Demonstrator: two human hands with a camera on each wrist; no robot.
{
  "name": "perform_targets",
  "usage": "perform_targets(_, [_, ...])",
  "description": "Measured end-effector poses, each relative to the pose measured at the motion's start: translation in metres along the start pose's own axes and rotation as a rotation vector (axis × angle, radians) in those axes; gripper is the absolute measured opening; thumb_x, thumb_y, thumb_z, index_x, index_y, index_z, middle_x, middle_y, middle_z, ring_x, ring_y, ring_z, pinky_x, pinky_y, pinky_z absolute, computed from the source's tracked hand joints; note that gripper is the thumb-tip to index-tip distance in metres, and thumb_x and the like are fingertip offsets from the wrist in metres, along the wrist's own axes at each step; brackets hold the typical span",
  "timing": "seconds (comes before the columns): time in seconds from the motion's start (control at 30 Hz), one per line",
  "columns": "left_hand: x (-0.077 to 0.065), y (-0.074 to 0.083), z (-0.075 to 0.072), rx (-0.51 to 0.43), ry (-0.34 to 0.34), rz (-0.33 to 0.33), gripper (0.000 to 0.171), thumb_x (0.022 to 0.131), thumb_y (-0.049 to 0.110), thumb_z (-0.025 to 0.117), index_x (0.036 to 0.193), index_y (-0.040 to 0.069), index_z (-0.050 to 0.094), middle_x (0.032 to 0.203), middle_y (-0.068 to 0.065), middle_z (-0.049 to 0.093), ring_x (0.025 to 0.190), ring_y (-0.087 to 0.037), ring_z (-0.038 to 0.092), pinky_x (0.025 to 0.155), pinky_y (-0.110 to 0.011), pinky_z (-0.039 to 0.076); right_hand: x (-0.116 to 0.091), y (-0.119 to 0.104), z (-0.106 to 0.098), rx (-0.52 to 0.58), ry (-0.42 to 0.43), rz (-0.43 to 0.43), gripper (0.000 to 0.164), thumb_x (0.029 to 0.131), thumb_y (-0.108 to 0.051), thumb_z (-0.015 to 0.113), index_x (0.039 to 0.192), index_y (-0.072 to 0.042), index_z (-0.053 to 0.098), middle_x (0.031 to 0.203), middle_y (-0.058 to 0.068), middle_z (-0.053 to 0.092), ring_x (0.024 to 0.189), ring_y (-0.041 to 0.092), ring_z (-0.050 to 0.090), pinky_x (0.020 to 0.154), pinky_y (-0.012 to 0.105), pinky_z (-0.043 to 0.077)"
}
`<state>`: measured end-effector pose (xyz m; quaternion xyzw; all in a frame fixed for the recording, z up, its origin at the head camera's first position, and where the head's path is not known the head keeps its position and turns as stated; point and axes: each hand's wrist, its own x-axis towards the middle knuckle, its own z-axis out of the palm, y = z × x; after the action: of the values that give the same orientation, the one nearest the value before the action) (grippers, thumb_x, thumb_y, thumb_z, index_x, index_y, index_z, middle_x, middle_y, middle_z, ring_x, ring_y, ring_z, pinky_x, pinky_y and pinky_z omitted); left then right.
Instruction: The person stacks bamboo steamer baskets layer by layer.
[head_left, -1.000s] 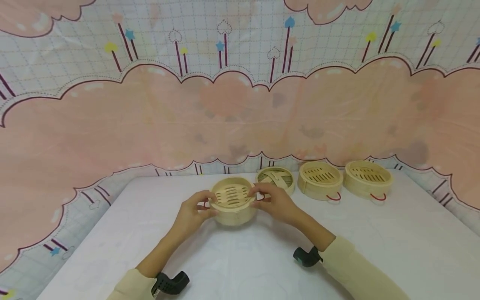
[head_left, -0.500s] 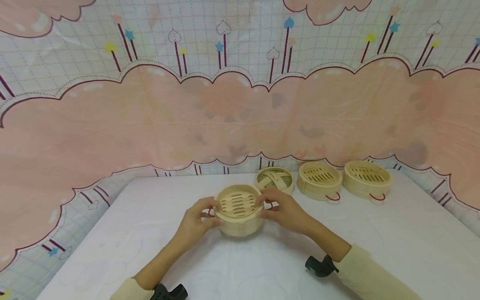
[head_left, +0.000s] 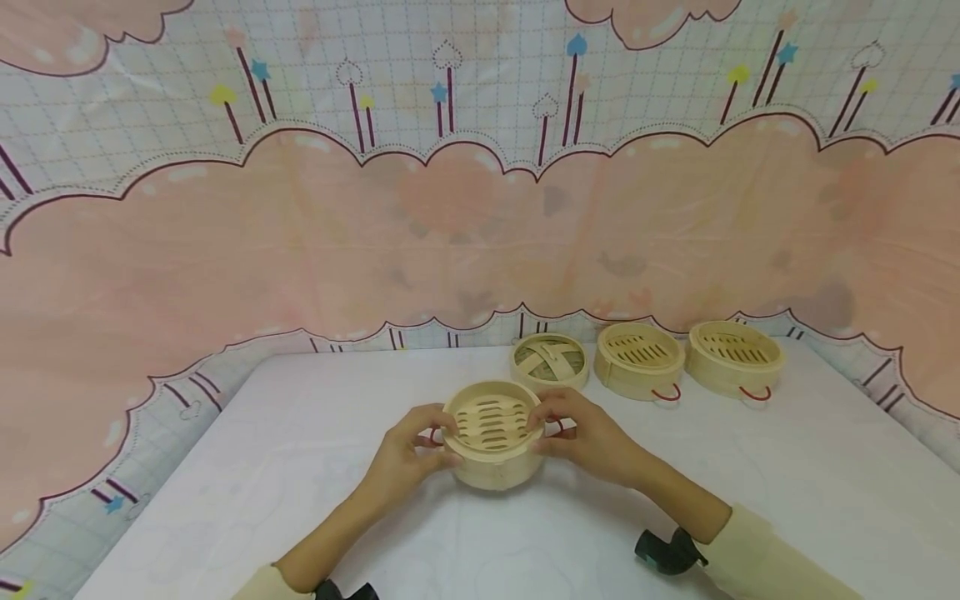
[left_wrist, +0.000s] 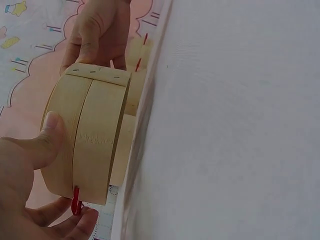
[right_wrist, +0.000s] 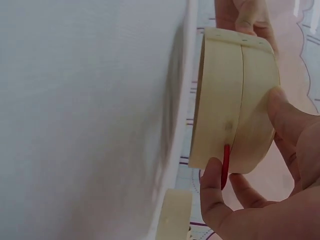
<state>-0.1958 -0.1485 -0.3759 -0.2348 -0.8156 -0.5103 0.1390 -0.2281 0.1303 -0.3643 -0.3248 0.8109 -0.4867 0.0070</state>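
A round bamboo steamer basket with a slatted floor is held from both sides near the middle of the white table. My left hand grips its left wall, thumb on the near side; the left wrist view shows that thumb pressed on the basket wall. My right hand grips the right wall, and the basket shows close up with a finger beside its red loop. A thin shadowed gap seems to separate the basket's base from the table.
At the back of the table stand a woven bamboo lid and two more steamer baskets with red loops. A pink cloud-patterned backdrop rises behind the table and wraps both sides.
Both hands have brought the basket toward me and a little to the right, away from the lid at the back. The grip on both sides is unchanged.
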Motion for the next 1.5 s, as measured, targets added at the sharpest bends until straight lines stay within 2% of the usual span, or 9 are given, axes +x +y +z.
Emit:
perform_targets(0.3, [-0.003, -0.005, 0.007, 0.014, -0.008, 0.036, 0.034, 0.071, 0.007, 0.081, 0.098, 0.014, 0.062, 0.124, -0.014, 0.056, 0.114, -0.030, 0.051, 0.077, -0.037, 0.052, -0.008, 0.004, 0.000, 0.006, -0.006, 0.003, 0.019, 0.082, -0.018, 0.075, 0.098, -0.018, 0.064, 0.133, 0.014, 0.045, 0.116, 0.032, 0.050, 0.083, 0.034, 0.052])
perform_targets(0.53, [-0.007, -0.010, 0.011, 0.016, 0.001, -0.021, 0.034, 0.070, 0.006, 0.082, 0.096, 0.018, 0.064, 0.126, -0.012, 0.055, 0.118, -0.031, 0.049, 0.079, -0.038, 0.051, -0.009, 0.008, 0.001, -0.007, -0.017, 0.010, 0.019, 0.082, -0.019, 0.075, 0.098, -0.019, 0.064, 0.133, 0.013, 0.046, 0.114, 0.032, 0.050, 0.083, 0.035, 0.052])
perform_targets(0.7, [-0.009, -0.015, 0.012, 0.014, 0.001, -0.006, 0.033, 0.069, 0.011, 0.082, 0.096, 0.018, 0.065, 0.128, -0.013, 0.054, 0.119, -0.032, 0.048, 0.078, -0.037, 0.050, -0.010, 0.008, 0.003, -0.003, -0.021, 0.052, 0.020, 0.081, -0.019, 0.076, 0.097, -0.019, 0.064, 0.134, 0.013, 0.046, 0.118, 0.035, 0.049, 0.086, 0.038, 0.051])
perform_targets(0.97, [-0.012, -0.018, 0.013, -0.027, 0.006, 0.025, 0.032, 0.071, 0.012, 0.081, 0.099, 0.016, 0.066, 0.133, -0.015, 0.051, 0.105, -0.025, 0.054, 0.076, -0.037, 0.051, -0.010, 0.008, 0.005, 0.019, -0.008, 0.055, 0.020, 0.080, -0.016, 0.077, 0.097, -0.017, 0.066, 0.133, 0.015, 0.047, 0.122, 0.036, 0.046, 0.084, 0.039, 0.052])
perform_targets(1.1, [-0.012, -0.020, 0.013, -0.086, 0.018, -0.003, 0.032, 0.071, 0.007, 0.081, 0.100, 0.012, 0.068, 0.138, -0.016, 0.048, 0.107, -0.022, 0.055, 0.077, -0.038, 0.052, -0.011, 0.009, 0.005, 0.017, -0.013, 0.067, 0.020, 0.080, -0.018, 0.076, 0.097, -0.018, 0.066, 0.135, 0.015, 0.047, 0.123, 0.037, 0.045, 0.085, 0.038, 0.051])
perform_targets(1.2, [-0.012, -0.022, 0.014, -0.112, 0.021, -0.030, 0.033, 0.071, 0.005, 0.081, 0.101, 0.011, 0.069, 0.140, -0.014, 0.047, 0.105, -0.020, 0.055, 0.078, -0.037, 0.052, -0.012, 0.012, 0.004, 0.002, -0.023, 0.054, 0.024, 0.081, -0.020, 0.076, 0.102, -0.018, 0.065, 0.134, 0.014, 0.047, 0.118, 0.035, 0.049, 0.087, 0.038, 0.051])
perform_targets(1.33, [-0.012, -0.023, 0.013, -0.105, 0.008, -0.044, 0.032, 0.073, 0.007, 0.080, 0.103, 0.011, 0.069, 0.140, -0.012, 0.047, 0.102, -0.020, 0.055, 0.079, -0.036, 0.052, -0.013, 0.016, -0.001, -0.011, -0.031, 0.003, 0.032, 0.082, -0.020, 0.075, 0.111, -0.016, 0.064, 0.130, 0.011, 0.051, 0.111, 0.030, 0.053, 0.090, 0.039, 0.049])
perform_targets(1.5, [-0.012, -0.022, 0.013, -0.112, 0.003, -0.065, 0.032, 0.076, 0.006, 0.078, 0.106, 0.008, 0.069, 0.141, -0.011, 0.046, 0.103, -0.022, 0.055, 0.080, -0.036, 0.052, -0.011, 0.016, -0.011, 0.020, -0.025, -0.004, 0.036, 0.085, -0.018, 0.073, 0.118, -0.014, 0.062, 0.129, 0.007, 0.054, 0.116, 0.034, 0.053, 0.093, 0.044, 0.047])
